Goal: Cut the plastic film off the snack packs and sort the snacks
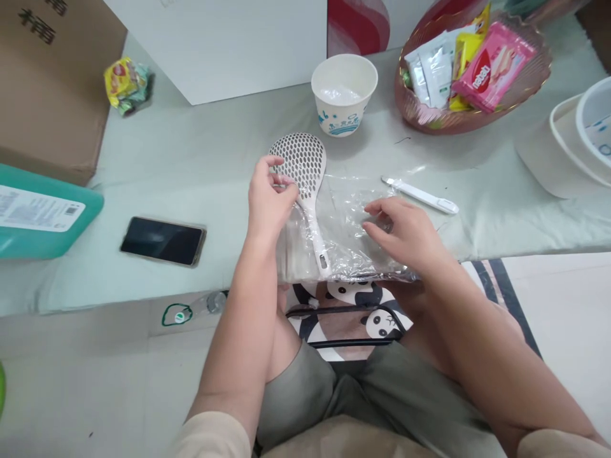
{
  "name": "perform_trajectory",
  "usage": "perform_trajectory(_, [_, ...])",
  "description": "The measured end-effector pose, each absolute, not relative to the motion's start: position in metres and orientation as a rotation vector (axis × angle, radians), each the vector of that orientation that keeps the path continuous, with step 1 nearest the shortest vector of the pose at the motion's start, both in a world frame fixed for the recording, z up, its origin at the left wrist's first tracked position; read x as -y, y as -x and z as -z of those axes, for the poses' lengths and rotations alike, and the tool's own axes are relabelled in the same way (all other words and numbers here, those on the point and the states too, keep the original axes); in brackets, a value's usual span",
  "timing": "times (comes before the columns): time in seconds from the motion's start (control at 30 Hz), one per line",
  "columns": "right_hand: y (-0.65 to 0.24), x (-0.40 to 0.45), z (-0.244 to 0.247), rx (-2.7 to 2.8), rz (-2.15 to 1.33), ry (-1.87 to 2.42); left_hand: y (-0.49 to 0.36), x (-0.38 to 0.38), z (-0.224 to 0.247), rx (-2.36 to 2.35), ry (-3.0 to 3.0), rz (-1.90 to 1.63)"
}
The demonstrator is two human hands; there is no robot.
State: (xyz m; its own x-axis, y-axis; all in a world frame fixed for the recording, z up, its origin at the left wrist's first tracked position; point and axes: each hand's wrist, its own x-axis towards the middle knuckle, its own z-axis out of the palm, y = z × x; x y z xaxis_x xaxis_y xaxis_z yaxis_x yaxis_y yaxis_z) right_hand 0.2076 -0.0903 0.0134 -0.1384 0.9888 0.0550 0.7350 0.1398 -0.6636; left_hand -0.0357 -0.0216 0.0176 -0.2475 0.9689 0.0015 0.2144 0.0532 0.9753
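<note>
A white slotted skimmer (305, 162) lies on clear crinkled plastic film (344, 222) at the table's front edge, its handle toward me. My left hand (272, 197) is at the left rim of the skimmer's head, thumb and index finger pinched at the film; what lies between the fingertips is too small to make out. My right hand (403, 229) hovers over the right part of the film, thumb and fingers apart, holding nothing. Just beyond it lies a white utility knife (422, 194), its tip pointing left.
A paper bowl (344, 114) with clear plastic inside stands behind the skimmer. Farther right are a pink snack basket (420, 117) and white bins (548, 146). On the left are a phone (162, 240), snack packets (126, 86), a green container (42, 238) and cardboard (52, 95).
</note>
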Motion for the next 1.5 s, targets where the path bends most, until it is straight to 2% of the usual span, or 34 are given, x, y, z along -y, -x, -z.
perform_trajectory(0.17, [-0.208, 0.085, -0.008, 1.786, -0.577, 1.619, 0.041, 0.021, -0.038, -1.192, -0.784, -1.545])
perform_trajectory(0.37, [-0.206, 0.077, -0.003, 1.619, -0.478, 1.663, 0.057, 0.033, -0.054, -0.807, -0.605, -1.507])
perform_trajectory(0.57, [-0.198, 0.079, -0.002, 1.728, -0.623, 1.698, 0.067, 0.040, -0.054, -0.810, -0.678, -1.413])
perform_trajectory(1.0, [-0.198, 0.076, -0.004, 1.787, -0.516, 1.744, 0.084, 0.039, -0.052, -0.532, -0.585, -1.482])
perform_trajectory(1.27, [-0.192, 0.076, 0.009, 1.867, -0.297, 1.758, 0.087, 0.043, -0.049, -0.679, -0.791, -1.387])
perform_trajectory(1.5, [-0.194, 0.078, 0.008, 1.863, -0.395, 1.727, 0.085, 0.042, -0.043, -0.780, -0.809, -1.323])
